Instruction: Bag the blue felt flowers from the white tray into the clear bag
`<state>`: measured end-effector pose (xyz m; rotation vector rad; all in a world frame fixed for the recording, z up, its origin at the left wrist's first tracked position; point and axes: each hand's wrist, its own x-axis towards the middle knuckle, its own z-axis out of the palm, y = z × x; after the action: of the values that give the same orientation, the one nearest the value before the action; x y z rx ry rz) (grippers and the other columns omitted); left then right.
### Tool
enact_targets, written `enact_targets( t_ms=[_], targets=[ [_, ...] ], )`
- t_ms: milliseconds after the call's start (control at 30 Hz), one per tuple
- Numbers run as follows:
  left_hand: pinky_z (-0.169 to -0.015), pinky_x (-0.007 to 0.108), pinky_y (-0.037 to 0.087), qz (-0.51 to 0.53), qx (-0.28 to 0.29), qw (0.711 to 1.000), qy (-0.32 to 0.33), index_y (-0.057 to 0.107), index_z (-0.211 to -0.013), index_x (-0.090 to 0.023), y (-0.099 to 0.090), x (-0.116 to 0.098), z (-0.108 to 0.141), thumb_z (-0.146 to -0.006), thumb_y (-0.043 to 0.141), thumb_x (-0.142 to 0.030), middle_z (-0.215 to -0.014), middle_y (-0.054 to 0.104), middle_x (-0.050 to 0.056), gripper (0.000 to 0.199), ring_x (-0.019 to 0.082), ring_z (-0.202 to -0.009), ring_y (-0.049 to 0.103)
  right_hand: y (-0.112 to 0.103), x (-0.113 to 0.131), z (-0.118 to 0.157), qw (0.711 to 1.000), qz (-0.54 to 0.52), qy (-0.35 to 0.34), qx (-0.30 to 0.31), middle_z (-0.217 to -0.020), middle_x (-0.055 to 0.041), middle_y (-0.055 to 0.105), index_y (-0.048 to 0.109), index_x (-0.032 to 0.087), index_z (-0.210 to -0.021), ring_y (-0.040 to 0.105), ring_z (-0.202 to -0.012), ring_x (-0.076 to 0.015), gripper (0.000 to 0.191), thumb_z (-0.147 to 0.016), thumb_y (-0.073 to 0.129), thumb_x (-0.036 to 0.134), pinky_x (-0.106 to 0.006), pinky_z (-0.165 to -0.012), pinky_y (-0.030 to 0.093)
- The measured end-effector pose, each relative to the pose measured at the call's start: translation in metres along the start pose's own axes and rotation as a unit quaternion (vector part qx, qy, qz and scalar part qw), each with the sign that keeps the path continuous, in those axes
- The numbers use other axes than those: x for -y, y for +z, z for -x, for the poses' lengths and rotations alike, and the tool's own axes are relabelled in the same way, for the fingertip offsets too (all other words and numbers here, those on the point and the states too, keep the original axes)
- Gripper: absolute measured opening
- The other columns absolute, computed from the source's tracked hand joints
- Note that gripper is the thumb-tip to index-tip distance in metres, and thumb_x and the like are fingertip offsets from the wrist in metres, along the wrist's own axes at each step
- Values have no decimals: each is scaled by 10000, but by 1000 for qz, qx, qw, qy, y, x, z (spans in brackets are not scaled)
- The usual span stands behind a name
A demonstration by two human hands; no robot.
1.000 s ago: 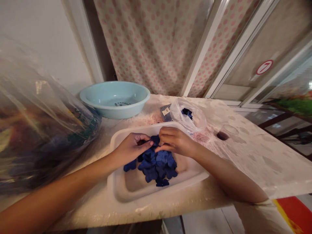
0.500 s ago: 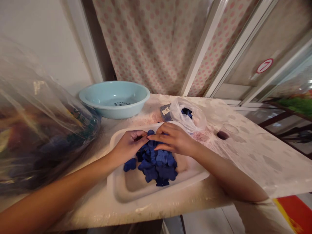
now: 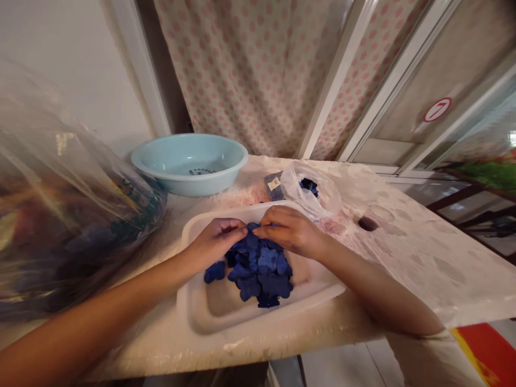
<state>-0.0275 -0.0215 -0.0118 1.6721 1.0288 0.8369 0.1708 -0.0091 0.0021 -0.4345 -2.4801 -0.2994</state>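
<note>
A heap of dark blue flower-shaped petal pieces [image 3: 262,269] lies in a white tray [image 3: 193,317]. Above the far part of the heap, my left hand [image 3: 217,239] is closed, thumb and forefinger pinching the edge of a blue petal piece [image 3: 252,230]. My right hand [image 3: 292,231] is closed too, its fingertips pinched at the other side of the same piece. The two hands' fingertips are close together but apart. One loose blue petal piece [image 3: 215,272] rests by itself left of the heap, under my left wrist.
Behind the tray stands a light blue basin [image 3: 189,180]. A clear plastic bag [image 3: 328,196] with dark blue pieces sits beside a labelled blue packet [image 3: 272,186]. A clear cup [image 3: 374,217] with dark contents is to the right. A large filled plastic bag [image 3: 72,226] takes up the left.
My right hand's fingers have drawn together into a pinch and shifted slightly away from my left fingertips. More of the blue petal piece shows between the hands.
</note>
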Motion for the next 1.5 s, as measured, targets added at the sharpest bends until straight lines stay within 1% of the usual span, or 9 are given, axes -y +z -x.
enact_targets(
  t_ms=[133, 433, 767, 933, 1033, 1167, 1300, 1400, 1500],
  targets=[
    [-541, 228, 329, -15, 39, 999, -2, 577, -686, -153, 0, 1, -1, -760, 522, -357, -587, 481, -27, 224, 110, -560, 425, 1, -4, 1, 1000, 1, -6, -4, -672, -26, 513, 523, 156, -639, 450, -650, -114, 265, -884, 443, 215, -254, -615, 377],
    [-488, 208, 275, 0, -2, 1000, 23, 485, -609, -158, 0, 0, 0, -745, 552, -415, -536, 377, -60, 298, 82, -501, 335, -1, -6, 2, 998, -62, 11, -9, -637, -25, 415, 468, 158, -607, 382, -608, -126, 419, -912, 327, 409, -252, -569, 337],
    [-495, 197, 302, 106, -124, 986, 21, 492, -626, -155, -1, 2, -3, -744, 580, -379, -560, 484, -43, 268, 84, -520, 397, 1, -10, 0, 999, -20, 28, 26, -594, -3, 463, 513, 158, -591, 434, -599, -122, 419, -776, 504, 534, -255, -603, 358],
    [-506, 203, 308, 55, -91, 994, 11, 510, -620, -156, 0, 0, -3, -742, 571, -366, -560, 451, -46, 250, 91, -537, 392, -1, -7, 0, 997, 28, 64, -20, -796, -67, 552, 576, 133, -861, 493, -769, -170, 360, -809, 509, 483, -295, -680, 411],
    [-535, 211, 332, 48, -80, 995, 17, 520, -629, -161, 0, -1, -2, -748, 553, -366, -577, 462, -39, 239, 105, -573, 420, -1, -7, 1, 998, 63, 28, -7, -884, -65, 572, 547, 170, -1065, 498, -820, -168, 268, -852, 497, 324, -306, -705, 408],
    [-529, 217, 337, 49, -81, 996, 3, 524, -625, -166, 1, 2, -2, -745, 539, -385, -570, 472, -38, 251, 112, -563, 432, 0, -9, 2, 997, 61, -3, -37, -750, -18, 575, 612, 197, -878, 484, -685, -125, 124, -864, 491, 219, -271, -627, 372],
    [-505, 227, 339, 50, -38, 997, -44, 522, -617, -169, 4, 8, -1, -768, 490, -430, -542, 478, -34, 303, 119, -529, 442, 0, -9, 1, 999, 32, 12, -32, -689, -30, 553, 598, 157, -728, 484, -653, -125, 240, -866, 490, 321, -270, -611, 371],
    [-520, 225, 340, 1, 17, 1000, -22, 538, -624, -166, 3, 8, -1, -757, 514, -412, -557, 489, -31, 281, 119, -549, 441, 1, -8, 1, 1000, -1, 12, -11, -663, -28, 534, 578, 149, -687, 476, -641, -123, 299, -852, 491, 383, -263, -621, 382],
    [-504, 212, 303, -29, 28, 999, 17, 511, -597, -162, 2, 3, -1, -754, 521, -384, -541, 429, -47, 271, 96, -523, 377, 2, -6, 0, 998, -55, 14, 7, -678, -24, 533, 568, 146, -691, 477, -652, -115, 283, -831, 519, 387, -244, -634, 387]
  ],
)
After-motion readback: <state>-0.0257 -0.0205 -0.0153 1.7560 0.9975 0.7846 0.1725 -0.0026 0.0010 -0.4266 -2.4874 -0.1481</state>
